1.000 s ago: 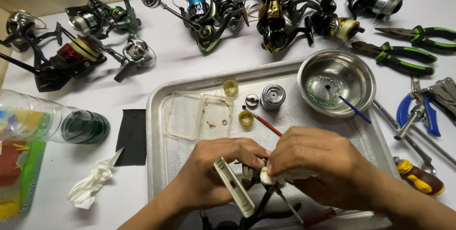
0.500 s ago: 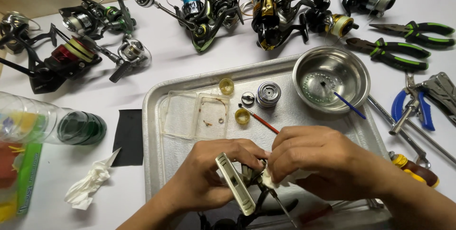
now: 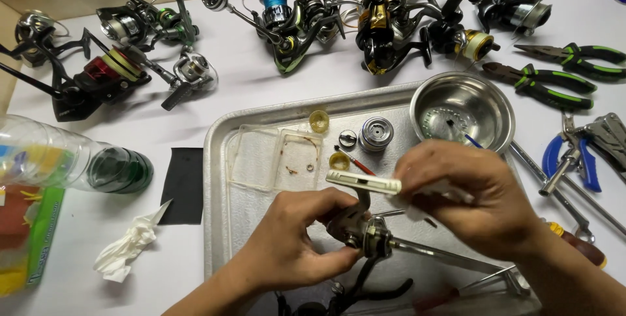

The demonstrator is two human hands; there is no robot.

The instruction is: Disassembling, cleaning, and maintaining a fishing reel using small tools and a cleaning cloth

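- Grey fishing reel body (image 3: 357, 228) sits over the metal tray (image 3: 218, 179), gripped by my left hand (image 3: 293, 244).
- My right hand (image 3: 476, 198) pinches a white tissue (image 3: 424, 202) against the reel, just below the steel bowl (image 3: 486, 97).

Fishing reel body (image 3: 358, 228): grey-silver metal, partly stripped, held above the steel tray at about 6 o'clock of the scene. Flat cream-white foot (image 3: 363, 183) at its 12 o'clock, lying near level; dark handle arm running down toward 6 o'clock. White wiping cloth (image 3: 435, 193): crumpled, at the reel's 2 o'clock, pressed against the right end of the foot.
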